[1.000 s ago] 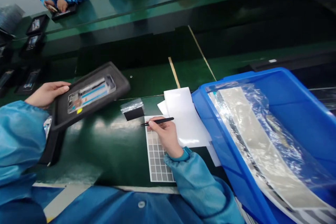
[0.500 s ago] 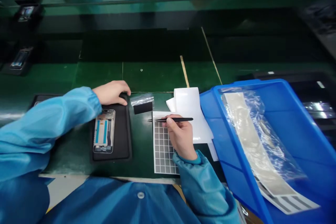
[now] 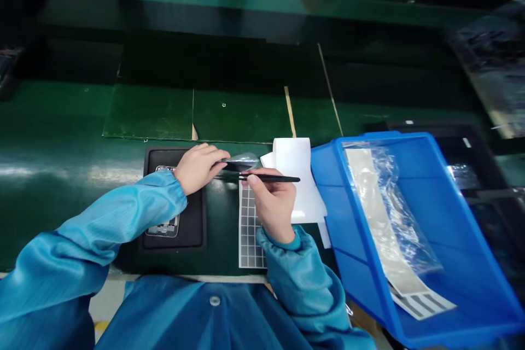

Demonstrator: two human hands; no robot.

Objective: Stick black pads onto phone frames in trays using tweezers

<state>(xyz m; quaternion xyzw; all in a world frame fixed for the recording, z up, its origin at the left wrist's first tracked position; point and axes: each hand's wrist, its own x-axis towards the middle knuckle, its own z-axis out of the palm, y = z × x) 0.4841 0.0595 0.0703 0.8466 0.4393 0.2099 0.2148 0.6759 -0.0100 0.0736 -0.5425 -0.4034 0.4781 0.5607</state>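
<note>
Head view: the left hand (image 3: 199, 168) is closed on a shiny film-wrapped scrap (image 3: 241, 162) held above the desk (image 3: 61, 213), while the right hand (image 3: 271, 205) grips black tweezers (image 3: 270, 178) crosswise just below it. Their tips are lost against the scrap — any contact can't be told. The left sleeve (image 3: 123, 219) hides most of the phone frame (image 3: 164, 227) in its black tray (image 3: 192, 229); a gridded sheet (image 3: 248, 240) lies under the right hand.
</note>
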